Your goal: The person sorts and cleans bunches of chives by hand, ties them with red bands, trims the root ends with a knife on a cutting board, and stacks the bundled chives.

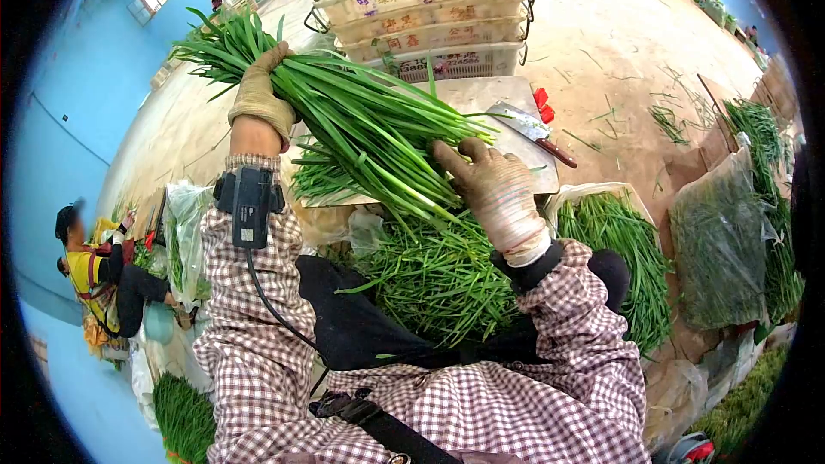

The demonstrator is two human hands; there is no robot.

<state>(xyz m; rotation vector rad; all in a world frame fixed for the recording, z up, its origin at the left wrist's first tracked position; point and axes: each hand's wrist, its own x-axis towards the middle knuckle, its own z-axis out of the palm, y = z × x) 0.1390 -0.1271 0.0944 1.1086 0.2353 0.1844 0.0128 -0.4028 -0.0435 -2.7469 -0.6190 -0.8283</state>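
A large bunch of garlic chives [361, 116] slants across the view, leafy tips at upper left and pale stem ends at lower right. My left hand [265, 90], in a tan glove, is closed around the leafy part. At the stem ends is my right hand [503, 193], also gloved, its bent fingers pinching some stalks. Behind the bunch, a knife [524, 123] with a brown handle lies on a pale board [490, 93]. More loose chives [438, 279] are heaped below the bunch, over my lap.
Stacked white crates [421, 13] stand beyond the board. Red pieces [543, 106] lie beside the knife. To the right are a sack of chives [614, 241] and a plastic-wrapped bundle [718, 241]. A person in a yellow top [86, 279] sits at the left.
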